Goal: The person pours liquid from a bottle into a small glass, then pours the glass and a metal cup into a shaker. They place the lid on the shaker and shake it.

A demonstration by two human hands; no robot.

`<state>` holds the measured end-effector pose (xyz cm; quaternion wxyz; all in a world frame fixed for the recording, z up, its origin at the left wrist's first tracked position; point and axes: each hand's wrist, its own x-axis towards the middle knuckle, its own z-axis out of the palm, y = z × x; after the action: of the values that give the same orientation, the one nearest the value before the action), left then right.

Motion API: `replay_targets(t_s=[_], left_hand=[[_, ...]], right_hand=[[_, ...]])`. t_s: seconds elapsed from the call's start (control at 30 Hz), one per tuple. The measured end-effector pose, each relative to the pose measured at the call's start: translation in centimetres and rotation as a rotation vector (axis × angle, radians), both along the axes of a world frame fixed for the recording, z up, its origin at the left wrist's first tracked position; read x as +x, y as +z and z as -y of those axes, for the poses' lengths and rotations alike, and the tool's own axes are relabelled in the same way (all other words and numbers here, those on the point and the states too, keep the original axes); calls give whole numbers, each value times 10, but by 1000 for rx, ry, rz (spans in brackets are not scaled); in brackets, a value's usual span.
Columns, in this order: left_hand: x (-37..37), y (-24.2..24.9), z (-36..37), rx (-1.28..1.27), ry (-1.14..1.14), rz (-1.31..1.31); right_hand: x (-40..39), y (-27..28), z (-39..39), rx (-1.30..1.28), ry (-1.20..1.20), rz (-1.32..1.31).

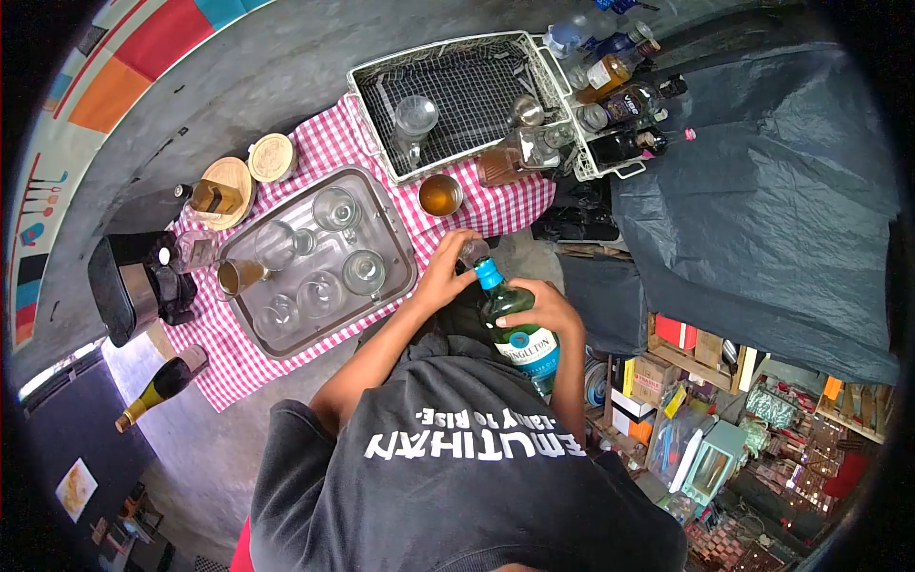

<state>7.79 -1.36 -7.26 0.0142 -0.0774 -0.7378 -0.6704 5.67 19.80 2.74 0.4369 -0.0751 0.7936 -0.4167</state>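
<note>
The green Singleton bottle [527, 349] is gripped at its shoulder by the right hand [543, 315], with its blue-wrapped neck angled toward the left hand [442, 278], in whose curled fingers a small clear glass piece [473, 251] is held, just beside the mouth. Beyond, an amber-filled glass [440, 195] is set on a red-and-white checked cloth [510, 205], between a metal tray [385, 235] of clear glassware and a white-framed wire rack [477, 91].
</note>
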Motion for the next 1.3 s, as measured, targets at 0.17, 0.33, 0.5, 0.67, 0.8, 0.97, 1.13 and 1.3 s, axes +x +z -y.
replay_targets(t_s=[0.17,0.33,0.5,0.67,0.8,0.97,1.13,1.3], left_hand=[[0,2,1,-19,-15,-31],[0,4,3,-5,-23,-14],[1,3,4,-5,-28,-8],[1,0,3,-6,-40,5],[1,0,3,11,-34,0],[1,-2,3,4,-34,16],[0,-2,4,28,-46,18],[-1,-1,4,24,-43,30]], right_hand=[[-1,5,2,7,-11,37],[1,1,1,23,-11,33],[0,1,3,34,-10,37],[0,3,4,49,-17,61],[0,3,4,48,-7,59],[-1,3,5,56,-7,62],[-2,6,7,74,4,50],[1,5,6,69,-10,31]])
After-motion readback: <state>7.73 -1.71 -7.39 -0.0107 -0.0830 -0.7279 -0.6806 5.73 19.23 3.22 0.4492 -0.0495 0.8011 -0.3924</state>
